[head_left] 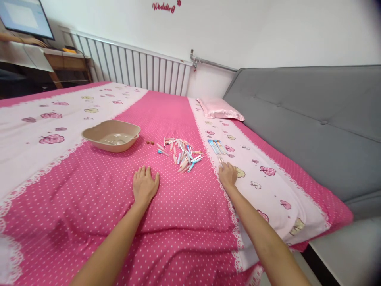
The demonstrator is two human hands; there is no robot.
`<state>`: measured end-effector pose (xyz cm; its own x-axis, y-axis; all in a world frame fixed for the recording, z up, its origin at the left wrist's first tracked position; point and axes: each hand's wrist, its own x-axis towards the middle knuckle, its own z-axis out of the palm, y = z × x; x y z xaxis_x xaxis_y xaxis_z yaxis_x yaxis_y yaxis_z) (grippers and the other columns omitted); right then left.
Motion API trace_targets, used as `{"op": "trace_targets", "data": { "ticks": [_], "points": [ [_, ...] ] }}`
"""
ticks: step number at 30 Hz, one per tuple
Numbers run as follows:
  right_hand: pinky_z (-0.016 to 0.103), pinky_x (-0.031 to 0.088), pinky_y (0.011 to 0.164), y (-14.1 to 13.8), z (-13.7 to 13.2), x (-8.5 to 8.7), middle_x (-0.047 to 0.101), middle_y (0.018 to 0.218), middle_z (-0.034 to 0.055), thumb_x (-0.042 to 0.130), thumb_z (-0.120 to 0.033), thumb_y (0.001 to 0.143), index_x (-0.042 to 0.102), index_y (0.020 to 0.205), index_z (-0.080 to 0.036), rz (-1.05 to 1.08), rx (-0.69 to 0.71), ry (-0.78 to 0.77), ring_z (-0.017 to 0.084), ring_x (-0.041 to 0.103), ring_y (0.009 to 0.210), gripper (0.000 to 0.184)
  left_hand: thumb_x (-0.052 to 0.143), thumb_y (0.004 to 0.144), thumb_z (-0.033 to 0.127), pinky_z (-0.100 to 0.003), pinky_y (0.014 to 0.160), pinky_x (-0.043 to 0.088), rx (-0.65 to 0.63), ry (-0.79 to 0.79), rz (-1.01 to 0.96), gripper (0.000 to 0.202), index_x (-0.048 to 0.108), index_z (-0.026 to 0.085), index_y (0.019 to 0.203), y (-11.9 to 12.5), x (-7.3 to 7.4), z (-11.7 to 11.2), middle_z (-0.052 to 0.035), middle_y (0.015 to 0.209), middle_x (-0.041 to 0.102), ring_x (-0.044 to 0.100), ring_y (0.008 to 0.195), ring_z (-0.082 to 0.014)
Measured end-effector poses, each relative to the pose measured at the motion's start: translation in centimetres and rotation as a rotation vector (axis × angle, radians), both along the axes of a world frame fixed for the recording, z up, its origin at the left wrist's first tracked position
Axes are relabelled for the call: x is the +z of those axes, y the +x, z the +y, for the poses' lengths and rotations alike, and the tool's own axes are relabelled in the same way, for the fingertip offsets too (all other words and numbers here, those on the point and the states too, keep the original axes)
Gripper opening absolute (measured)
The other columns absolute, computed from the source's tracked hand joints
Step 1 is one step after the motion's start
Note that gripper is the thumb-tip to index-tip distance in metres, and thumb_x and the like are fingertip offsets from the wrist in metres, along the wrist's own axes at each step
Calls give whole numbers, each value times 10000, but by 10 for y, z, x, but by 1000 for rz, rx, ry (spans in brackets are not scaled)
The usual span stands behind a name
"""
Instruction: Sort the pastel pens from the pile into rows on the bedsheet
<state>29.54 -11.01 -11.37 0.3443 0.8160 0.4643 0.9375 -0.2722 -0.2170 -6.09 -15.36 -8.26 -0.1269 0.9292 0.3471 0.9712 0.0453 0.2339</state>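
Many slim, pen-like sticks (189,155) — pink, white, blue — lie jumbled.

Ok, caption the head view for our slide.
Left hand on a pink bedspread; right hand near a row of slim pens.

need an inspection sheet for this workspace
Surface: pink-and-white fabric bedspread, wrinkled in front
Work things: jumbled pink, white and blue slender pen-like pieces; beside them, a row of slender blue-and-white ones
Clutter: two small round brown objects; beige plastic basin holding small pale pieces
Left hand: palm down on the bedspread
Right hand: at a pale slender piece; grip unclear
Cables: thin dark cable at wooden desk
Surroundings: grey padded headboard, shiny pink pillow, another person's hand
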Motion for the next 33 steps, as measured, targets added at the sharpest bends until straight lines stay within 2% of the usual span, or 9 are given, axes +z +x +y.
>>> {"op": "trace_targets", "data": {
  "ticks": [8, 13, 18, 23, 33],
  "points": [
    [363, 337, 900, 1, 2, -7, 613, 1180, 131, 455, -244, 897, 674, 1152, -181, 4, 24, 63, 258, 510, 1015, 341, 344, 896, 415, -425, 1096, 281, -13, -5, -10, 582, 514, 31, 1298, 0, 1, -1, -205, 1353, 509, 435, 1274, -315],
    [378, 337, 928, -2, -2, -5, 582, 1231, 139, 475, -287, 882, 619, 1194, -152, 33, 24, 156, 274, 489, 1076, 369, 330, 895, 421, -422, 1102, 271, -8, -17, -20, 592, 511, 31, 1302, 0, 1, -1, -198, 1359, 506, 426, 1285, -312],
    [398, 345, 938, -6, -6, -1, 546, 1216, 200, 439, -303, 883, 487, 1239, -45, 102, -78, 280, 286, 458, 1121, 443, 335, 893, 421, -422, 1099, 278, -7, 0, -33, 586, 521, 35, 1292, 0, -1, -1, -192, 1346, 521, 436, 1276, -311],
    [417, 303, 998, -9, -13, 1, 476, 1296, 222, 411, -314, 871, 436, 1260, -38, 172, -156, 339, 319, 411, 1206, 478, 348, 893, 406, -424, 1104, 273, -16, 2, -77, 571, 525, 35, 1289, 1, -2, -4, -191, 1350, 519, 438, 1275, -308],
    [482, 288, 1027, -17, -42, -5, 340, 1411, 279, 430, -381, 848, 306, 1352, -16, 305, -374, 228, 363, 377, 1264, 634, 345, 902, 386, -406, 1109, 275, -25, 13, -89, 544, 536, 43, 1277, 2, -3, -10, -173, 1338, 535, 436, 1274, -290]
  ]
}}
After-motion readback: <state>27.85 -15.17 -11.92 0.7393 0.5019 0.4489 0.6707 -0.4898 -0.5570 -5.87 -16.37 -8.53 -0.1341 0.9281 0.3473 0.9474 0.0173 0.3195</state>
